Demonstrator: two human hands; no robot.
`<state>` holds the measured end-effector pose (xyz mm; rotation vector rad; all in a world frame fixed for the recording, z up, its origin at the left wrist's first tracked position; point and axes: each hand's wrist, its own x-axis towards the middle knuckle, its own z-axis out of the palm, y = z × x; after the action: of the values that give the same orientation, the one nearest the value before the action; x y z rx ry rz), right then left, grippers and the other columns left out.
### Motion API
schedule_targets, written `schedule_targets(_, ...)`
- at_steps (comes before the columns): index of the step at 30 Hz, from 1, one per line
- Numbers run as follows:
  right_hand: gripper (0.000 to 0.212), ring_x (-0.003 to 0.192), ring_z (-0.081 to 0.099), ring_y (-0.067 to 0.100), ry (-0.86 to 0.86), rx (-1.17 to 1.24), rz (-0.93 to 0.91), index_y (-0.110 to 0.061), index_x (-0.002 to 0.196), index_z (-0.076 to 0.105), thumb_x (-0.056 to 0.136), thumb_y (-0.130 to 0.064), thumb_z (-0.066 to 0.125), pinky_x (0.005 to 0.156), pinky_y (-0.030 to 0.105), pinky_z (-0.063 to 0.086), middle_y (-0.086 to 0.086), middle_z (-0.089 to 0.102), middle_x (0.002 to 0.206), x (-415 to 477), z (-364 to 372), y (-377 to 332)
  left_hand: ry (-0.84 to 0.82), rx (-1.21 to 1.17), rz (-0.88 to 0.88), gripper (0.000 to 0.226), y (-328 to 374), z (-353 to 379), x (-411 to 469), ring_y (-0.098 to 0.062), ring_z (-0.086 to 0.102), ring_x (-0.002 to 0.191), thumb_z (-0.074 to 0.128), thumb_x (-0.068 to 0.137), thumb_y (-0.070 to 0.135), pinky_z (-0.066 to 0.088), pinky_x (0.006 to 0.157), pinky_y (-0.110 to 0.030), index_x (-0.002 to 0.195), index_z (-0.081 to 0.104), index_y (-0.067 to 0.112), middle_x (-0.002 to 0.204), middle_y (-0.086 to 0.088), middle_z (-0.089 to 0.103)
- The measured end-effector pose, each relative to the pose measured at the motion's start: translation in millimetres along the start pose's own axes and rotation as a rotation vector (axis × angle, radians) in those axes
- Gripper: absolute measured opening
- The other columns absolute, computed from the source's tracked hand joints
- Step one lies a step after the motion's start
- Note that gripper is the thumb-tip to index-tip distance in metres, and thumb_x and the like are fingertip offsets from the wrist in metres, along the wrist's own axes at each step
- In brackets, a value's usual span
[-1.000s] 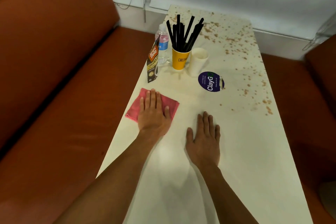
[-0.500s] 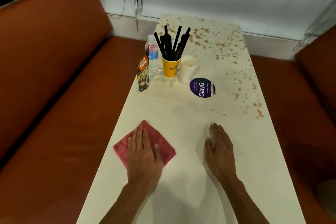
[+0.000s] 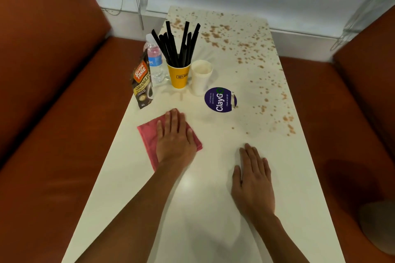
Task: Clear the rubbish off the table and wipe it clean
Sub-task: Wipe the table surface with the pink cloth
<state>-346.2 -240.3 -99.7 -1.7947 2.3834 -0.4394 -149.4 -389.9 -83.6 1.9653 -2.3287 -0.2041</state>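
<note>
1. Nearest: the right hand (image 3: 253,183) lies palm down on the bare tabletop (image 3: 192,230). Its fingers (image 3: 253,158) are straight and close together and hold nothing. It probably braces the body while the other arm reaches.
2. The left hand (image 3: 174,139) lies flat on the pink cloth (image 3: 147,134). Its fingers (image 3: 174,119) are straight and slightly spread, pressing down rather than pinching. A flat palm spreads pressure, which suits wiping.
3. The cloth sits on the left half of the tabletop, near the left edge. Its corners stick out on both sides of the hand.
4. Just past the cloth, a coffee sachet (image 3: 142,83) stands upright by the left edge. A round purple sticker (image 3: 220,99) lies flat near the middle.
5. Behind these, clustered close together, are a water bottle (image 3: 154,60), a yellow cup (image 3: 178,76) full of black straws (image 3: 179,45) and a white cup (image 3: 201,77). They look like the rubbish, not yet cleared, and they block the cloth's way forward.
6. Farthest: brown spots (image 3: 245,47) scatter over the far end and down the right edge, well apart from the cloth. Most of the wiping seems to lie there.
</note>
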Motion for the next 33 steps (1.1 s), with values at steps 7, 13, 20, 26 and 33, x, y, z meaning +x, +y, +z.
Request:
schedule_targets(7, 0.060, 0.161, 0.003, 0.005, 0.030, 0.020, 0.002, -0.020, 0.166, 0.027, 0.109, -0.039, 0.027, 0.133, 0.040, 0.008, -0.006, 0.018, 0.174, 1.0, 1.1, -0.8, -0.059, 0.038, 0.120, 0.068, -56.3, -3.6, -28.4, -0.018, -0.003, 0.163, 0.001, 0.108, 0.049, 0.005, 0.132, -0.045, 0.168, -0.002, 0.017, 0.175, 0.001, -0.004)
schedule_targets(13, 0.058, 0.161, -0.002, 0.005, 0.018, 0.015, 0.004, -0.022, 0.167, 0.023, 0.111, -0.039, 0.029, 0.133, 0.038, 0.003, -0.007, 0.013, 0.175, 2.4, 0.8, -1.6, -0.015, -0.019, 0.067, 0.067, 15.0, 0.5, 43.2, -0.025, -0.001, 0.163, 0.007, 0.106, 0.039, 0.002, 0.132, -0.049, 0.168, 0.005, 0.011, 0.177, -0.007, 0.001)
schedule_targets(20, 0.056, 0.161, 0.010, 0.009, 0.043, 0.019, 0.006, -0.022, 0.164, 0.031, 0.111, -0.039, 0.037, 0.131, 0.035, 0.004, -0.005, 0.023, 0.173, 5.1, 0.4, 2.9, -0.001, -0.004, 0.290, 0.067, 0.2, 13.8, -54.2, -0.021, 0.004, 0.163, 0.010, 0.109, 0.044, 0.011, 0.131, -0.048, 0.168, 0.010, 0.014, 0.175, -0.002, 0.008)
schedule_targets(26, 0.057, 0.161, 0.007, 0.007, 0.029, 0.069, -0.024, -0.022, 0.165, 0.030, 0.111, -0.040, 0.033, 0.133, 0.038, 0.007, -0.007, 0.021, 0.174, 2.0, -1.7, 4.1, 0.013, 0.013, 0.208, 0.071, -44.9, 6.2, -90.8, -0.022, 0.017, 0.161, 0.012, 0.108, 0.051, 0.014, 0.132, -0.046, 0.167, 0.018, 0.012, 0.173, -0.004, 0.020)
schedule_targets(33, 0.058, 0.161, 0.002, 0.008, 0.014, 0.071, -0.015, -0.023, 0.166, 0.026, 0.111, -0.042, 0.029, 0.132, 0.036, 0.000, -0.007, 0.015, 0.175, 1.0, -5.1, -1.7, -0.008, 0.040, 0.156, 0.073, -27.3, 6.4, -41.7, -0.022, 0.004, 0.163, 0.000, 0.104, 0.048, 0.004, 0.132, -0.047, 0.168, 0.005, 0.014, 0.176, -0.002, 0.007)
